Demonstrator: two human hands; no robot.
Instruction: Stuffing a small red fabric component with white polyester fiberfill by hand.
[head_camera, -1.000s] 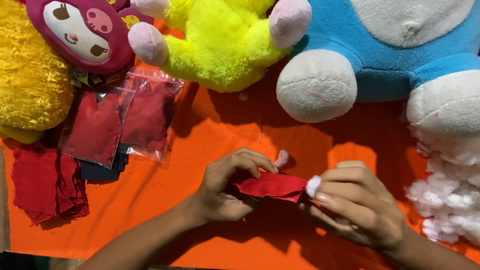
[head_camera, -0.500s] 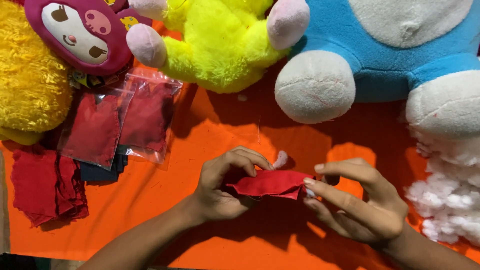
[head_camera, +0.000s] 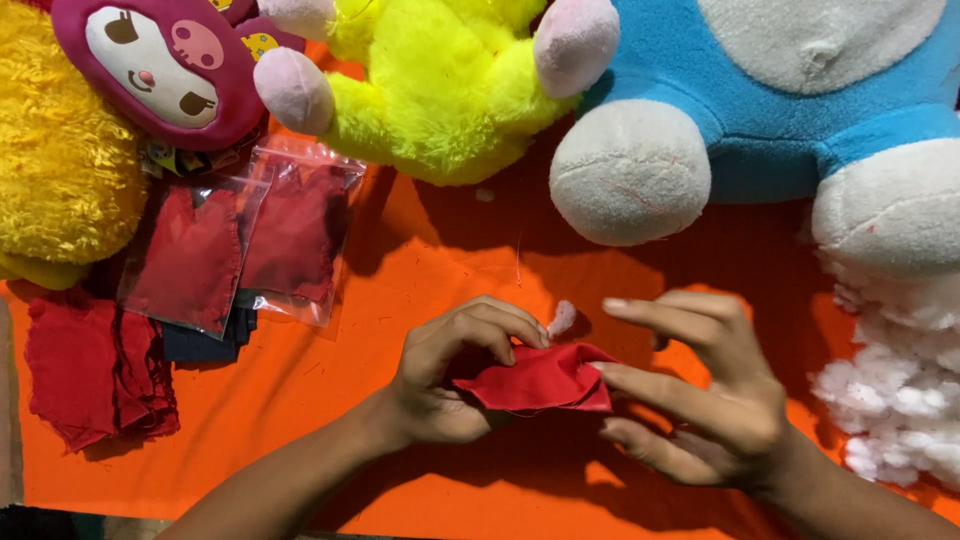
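My left hand (head_camera: 450, 375) grips a small red fabric pouch (head_camera: 540, 380) just above the orange cloth (head_camera: 400, 270). A bit of white stuffing (head_camera: 562, 318) pokes up behind the pouch by my left fingertips. My right hand (head_camera: 700, 395) is at the pouch's right end, fingers spread, with one finger pressed against the opening. A heap of white stuffing (head_camera: 895, 385) lies to the right of my right hand.
Plush toys line the far side: a yellow furry one (head_camera: 60, 170), a maroon-headed one (head_camera: 175, 65), a bright yellow one (head_camera: 440, 90) and a big blue and white one (head_camera: 780, 110). Clear bags of red fabric (head_camera: 240, 240) and loose red cloth pieces (head_camera: 85, 375) lie at left.
My right hand held a tuft of white stuffing at the pouch's end; now that tuft is out of sight and the fingers have spread apart.
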